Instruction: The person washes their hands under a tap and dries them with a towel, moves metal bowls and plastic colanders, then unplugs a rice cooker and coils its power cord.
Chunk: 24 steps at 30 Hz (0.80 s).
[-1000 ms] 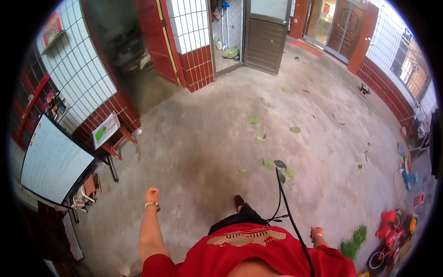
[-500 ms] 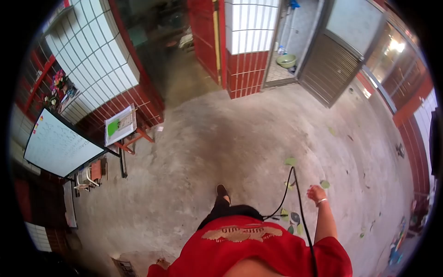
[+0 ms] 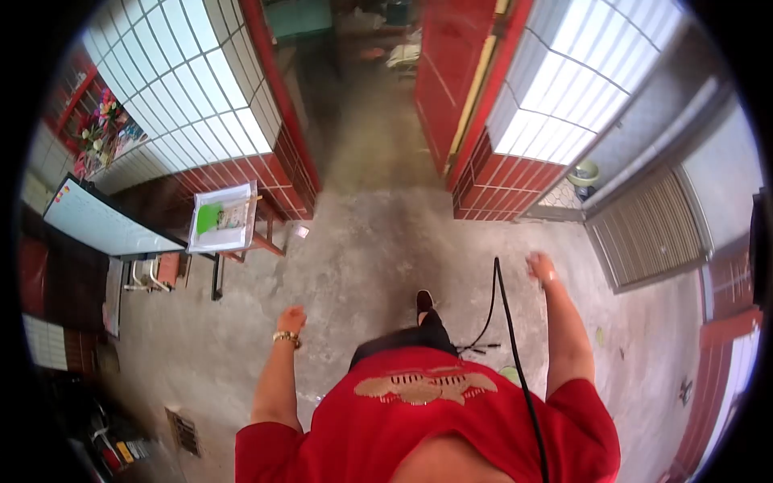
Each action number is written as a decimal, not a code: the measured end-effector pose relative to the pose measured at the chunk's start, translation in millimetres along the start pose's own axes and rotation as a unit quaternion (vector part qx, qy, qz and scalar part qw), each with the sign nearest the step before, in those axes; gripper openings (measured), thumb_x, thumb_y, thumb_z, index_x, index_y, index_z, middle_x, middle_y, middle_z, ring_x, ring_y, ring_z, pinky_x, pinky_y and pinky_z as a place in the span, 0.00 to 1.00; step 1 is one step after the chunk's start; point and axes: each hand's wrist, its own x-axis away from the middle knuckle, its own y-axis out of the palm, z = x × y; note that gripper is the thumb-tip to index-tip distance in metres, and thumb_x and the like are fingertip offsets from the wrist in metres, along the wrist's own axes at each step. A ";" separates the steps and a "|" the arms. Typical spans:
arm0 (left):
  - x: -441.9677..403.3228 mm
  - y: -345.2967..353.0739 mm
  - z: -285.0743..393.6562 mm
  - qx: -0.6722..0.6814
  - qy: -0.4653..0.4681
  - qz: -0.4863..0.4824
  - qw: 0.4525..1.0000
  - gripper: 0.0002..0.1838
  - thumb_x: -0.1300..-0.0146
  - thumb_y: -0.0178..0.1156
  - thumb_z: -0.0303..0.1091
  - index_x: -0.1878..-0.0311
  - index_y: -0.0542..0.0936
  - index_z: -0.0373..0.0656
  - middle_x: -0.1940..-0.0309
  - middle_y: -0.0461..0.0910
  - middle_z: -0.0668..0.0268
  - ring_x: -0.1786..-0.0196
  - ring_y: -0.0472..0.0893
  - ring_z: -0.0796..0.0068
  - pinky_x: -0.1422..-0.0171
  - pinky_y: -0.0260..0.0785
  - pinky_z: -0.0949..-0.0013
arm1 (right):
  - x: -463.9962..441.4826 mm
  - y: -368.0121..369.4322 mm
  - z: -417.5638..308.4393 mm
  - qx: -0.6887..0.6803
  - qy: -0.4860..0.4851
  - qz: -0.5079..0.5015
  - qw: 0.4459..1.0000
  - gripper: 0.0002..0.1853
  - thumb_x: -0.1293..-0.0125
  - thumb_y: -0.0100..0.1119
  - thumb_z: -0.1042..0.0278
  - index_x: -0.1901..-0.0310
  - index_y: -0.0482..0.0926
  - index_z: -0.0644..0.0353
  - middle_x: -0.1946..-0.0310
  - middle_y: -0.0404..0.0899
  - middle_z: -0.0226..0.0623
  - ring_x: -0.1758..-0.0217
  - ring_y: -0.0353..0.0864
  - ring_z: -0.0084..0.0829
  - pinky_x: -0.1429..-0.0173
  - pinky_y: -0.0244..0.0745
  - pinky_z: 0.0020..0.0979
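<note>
My left hand [image 3: 291,319] hangs in the air over the concrete floor, left of my body, with a gold-coloured bracelet [image 3: 287,337] at the wrist. It holds nothing, and its fingers are loosely bent. My right hand [image 3: 540,267] is out in front on the right, also with nothing in it, the fingers slightly curled and apart. Between that arm and my red shirt [image 3: 419,402] a black cable [image 3: 509,322] loops forward; the hand does not touch it. One dark shoe [image 3: 424,301] shows below me.
Ahead is a doorway with an open red door [image 3: 452,80]. A metal door [image 3: 651,229] stands open at right. On the left are a stool [image 3: 266,233] with papers [image 3: 224,216] on it, a whiteboard [image 3: 109,221] and a floor grate [image 3: 184,432].
I have moved forward, and the red doorway is closer and nearer the centre. My left hand has swung up into view from near the lower edge; my right hand is farther forward.
</note>
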 end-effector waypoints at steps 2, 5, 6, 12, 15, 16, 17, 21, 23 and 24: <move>-8.8 23.9 25.9 0.057 0.033 0.026 0.998 0.14 0.53 0.59 0.26 0.60 0.80 0.44 0.72 0.79 0.67 0.72 0.76 0.80 0.67 0.70 0.75 | -88.4 -43.2 -163.5 -0.247 0.092 0.017 0.965 0.20 0.42 0.55 0.63 0.48 0.68 0.56 0.66 0.74 0.36 0.73 0.75 0.23 0.76 0.69 0.23; -11.5 38.3 7.5 -0.018 -0.030 0.042 0.998 0.15 0.54 0.60 0.25 0.59 0.80 0.45 0.73 0.79 0.67 0.72 0.77 0.79 0.69 0.71 0.75 | -223.6 -45.1 -294.5 -0.354 -0.009 -0.136 0.925 0.26 0.41 0.56 0.67 0.42 0.61 0.60 0.70 0.70 0.35 0.78 0.70 0.22 0.79 0.64 0.21; -13.8 46.5 -8.2 -0.118 -0.030 0.065 0.990 0.15 0.54 0.59 0.25 0.59 0.79 0.44 0.74 0.79 0.66 0.74 0.77 0.78 0.70 0.71 0.74 | -251.8 -46.6 -343.5 -0.318 -0.059 -0.155 0.933 0.27 0.42 0.56 0.66 0.41 0.60 0.59 0.67 0.71 0.35 0.75 0.70 0.22 0.77 0.65 0.22; -2.7 63.0 -9.8 0.132 -0.253 0.109 0.952 0.14 0.52 0.56 0.25 0.59 0.79 0.40 0.75 0.80 0.62 0.77 0.78 0.73 0.73 0.72 0.72 | -382.0 11.6 -575.1 -0.174 -0.230 -0.332 0.898 0.36 0.40 0.55 0.59 0.34 0.48 0.50 0.58 0.71 0.35 0.67 0.75 0.22 0.64 0.73 0.23; -55.7 69.6 28.2 0.095 -0.302 0.145 0.938 0.13 0.52 0.56 0.24 0.60 0.79 0.39 0.76 0.80 0.62 0.77 0.78 0.73 0.75 0.71 0.71 | -426.4 52.0 -660.1 -0.171 -0.231 -0.375 0.881 0.40 0.41 0.55 0.63 0.33 0.41 0.52 0.54 0.70 0.41 0.64 0.79 0.28 0.63 0.77 0.26; -84.5 71.7 42.7 0.108 -0.286 0.154 0.940 0.12 0.51 0.55 0.26 0.61 0.79 0.39 0.76 0.80 0.62 0.78 0.78 0.72 0.75 0.71 0.71 | -444.0 65.4 -680.9 -0.197 -0.239 -0.367 0.877 0.40 0.40 0.55 0.64 0.33 0.39 0.52 0.55 0.71 0.41 0.66 0.79 0.28 0.64 0.77 0.26; -118.4 68.6 57.8 0.121 -0.269 0.162 0.942 0.11 0.50 0.54 0.27 0.63 0.80 0.39 0.77 0.80 0.62 0.78 0.78 0.72 0.76 0.70 0.70 | -458.1 75.8 -699.2 -0.204 -0.240 -0.353 0.881 0.41 0.41 0.55 0.65 0.33 0.39 0.53 0.56 0.72 0.41 0.67 0.80 0.29 0.64 0.78 0.27; -287.9 65.5 150.8 0.069 -0.111 0.058 0.990 0.11 0.46 0.51 0.36 0.69 0.81 0.41 0.81 0.78 0.64 0.77 0.78 0.74 0.73 0.70 0.70 | -550.1 89.1 -743.3 -0.244 -0.225 -0.310 0.891 0.43 0.41 0.54 0.68 0.33 0.34 0.54 0.57 0.73 0.43 0.68 0.80 0.30 0.65 0.78 0.29; -353.2 72.5 256.5 0.046 -0.024 0.056 0.997 0.14 0.44 0.52 0.40 0.65 0.80 0.41 0.80 0.78 0.64 0.77 0.79 0.73 0.72 0.71 0.70 | -606.6 70.0 -743.2 -0.299 -0.214 -0.264 0.892 0.44 0.42 0.54 0.69 0.33 0.32 0.53 0.49 0.67 0.47 0.67 0.80 0.32 0.66 0.78 0.32; -401.8 79.1 284.9 0.008 0.016 0.015 1.000 0.14 0.44 0.52 0.41 0.64 0.79 0.42 0.79 0.79 0.63 0.76 0.79 0.72 0.70 0.72 0.70 | -631.8 57.5 -737.9 -0.309 -0.195 -0.233 0.901 0.44 0.42 0.55 0.68 0.33 0.34 0.51 0.45 0.62 0.47 0.67 0.79 0.33 0.67 0.78 0.33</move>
